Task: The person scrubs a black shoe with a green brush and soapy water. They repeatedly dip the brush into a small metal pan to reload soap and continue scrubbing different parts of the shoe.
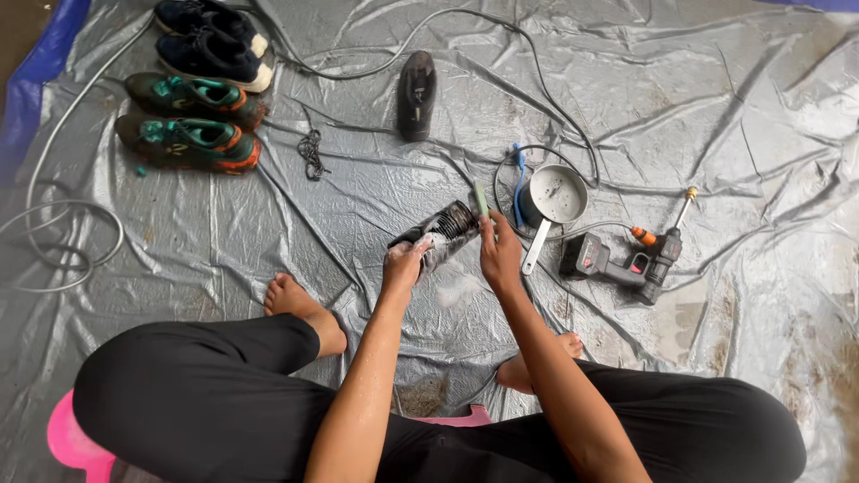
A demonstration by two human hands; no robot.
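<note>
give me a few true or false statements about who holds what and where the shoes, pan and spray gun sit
1. The left hand holds a dark soapy shoe. True.
2. The right hand is empty. False: its fingers grip a small green brush.
3. The metal pan lies right of the held shoe. True.
4. The spray gun lies beside the green and orange shoes. False: it lies far right, by the pan.
5. A lone black shoe lies apart on the tarp. True.
</note>
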